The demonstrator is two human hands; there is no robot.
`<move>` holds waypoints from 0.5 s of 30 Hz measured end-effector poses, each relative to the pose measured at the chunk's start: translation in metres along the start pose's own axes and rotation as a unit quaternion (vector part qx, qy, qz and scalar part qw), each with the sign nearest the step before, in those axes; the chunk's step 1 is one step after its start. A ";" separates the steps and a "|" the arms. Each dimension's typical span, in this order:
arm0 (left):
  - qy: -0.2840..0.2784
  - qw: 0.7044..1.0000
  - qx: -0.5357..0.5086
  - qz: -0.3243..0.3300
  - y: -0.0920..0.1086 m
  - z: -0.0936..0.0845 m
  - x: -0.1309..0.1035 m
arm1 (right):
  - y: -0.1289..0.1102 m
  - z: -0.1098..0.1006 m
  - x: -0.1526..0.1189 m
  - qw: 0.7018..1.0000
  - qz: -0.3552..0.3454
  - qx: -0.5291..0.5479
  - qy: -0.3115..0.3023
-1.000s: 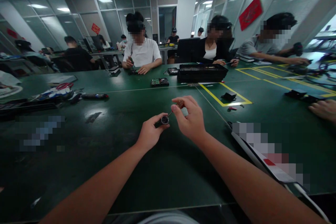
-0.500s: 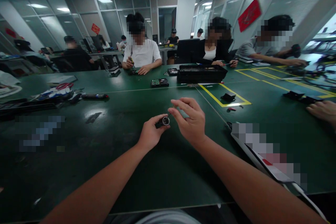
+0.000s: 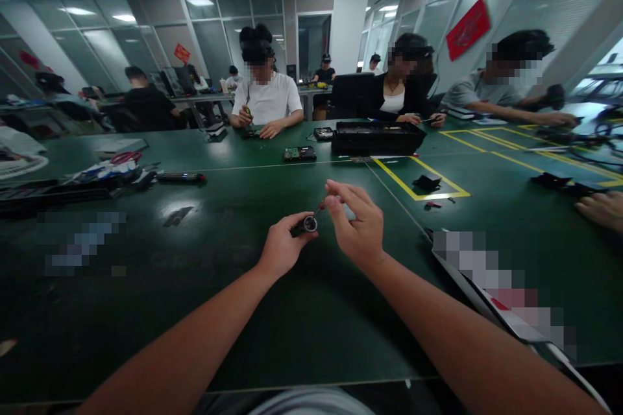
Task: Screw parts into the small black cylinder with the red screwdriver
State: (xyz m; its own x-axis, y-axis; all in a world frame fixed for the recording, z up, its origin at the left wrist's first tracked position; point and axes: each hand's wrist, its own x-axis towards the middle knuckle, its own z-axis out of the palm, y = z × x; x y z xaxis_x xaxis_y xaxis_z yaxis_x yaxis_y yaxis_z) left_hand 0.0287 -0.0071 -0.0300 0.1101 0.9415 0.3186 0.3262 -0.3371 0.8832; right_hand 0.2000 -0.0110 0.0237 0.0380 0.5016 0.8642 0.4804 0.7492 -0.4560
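Note:
My left hand [image 3: 285, 243] is closed around a small dark cylindrical part [image 3: 309, 224], whose round end with a pale rim faces me. Just right of it, my right hand [image 3: 359, 224] pinches a thin tool [image 3: 322, 205] with a reddish section between thumb and fingers. The tool slants down toward the rim of the part; whether its tip touches inside is too small to tell. Both hands are above the green table [image 3: 302, 324], near its middle.
A black open case [image 3: 378, 138] and a circuit board [image 3: 300, 154] lie ahead. A dark pen-like tool [image 3: 182, 177] is at the left. A white-edged device [image 3: 487, 285] lies right, a black bracket [image 3: 427, 181] inside yellow tape. Another person's hand [image 3: 601, 207] rests far right.
The view has shifted slightly, moving everything a little right. My right fingers have shifted on the thin tool, and its reddish section now shows. My left hand keeps its hold on the part.

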 end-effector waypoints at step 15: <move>0.024 0.999 0.041 -0.001 0.003 -0.003 0.000 | 0.004 0.003 -0.003 0.997 0.063 0.030 -0.026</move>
State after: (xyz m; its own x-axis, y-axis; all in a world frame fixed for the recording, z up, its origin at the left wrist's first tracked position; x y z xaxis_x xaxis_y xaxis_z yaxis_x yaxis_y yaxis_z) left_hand 0.0270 -0.0077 -0.0264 0.0647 0.9401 0.3346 0.4020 -0.3315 0.8535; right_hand 0.1996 -0.0081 0.0190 0.0479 0.6143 0.7876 0.4217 0.7023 -0.5735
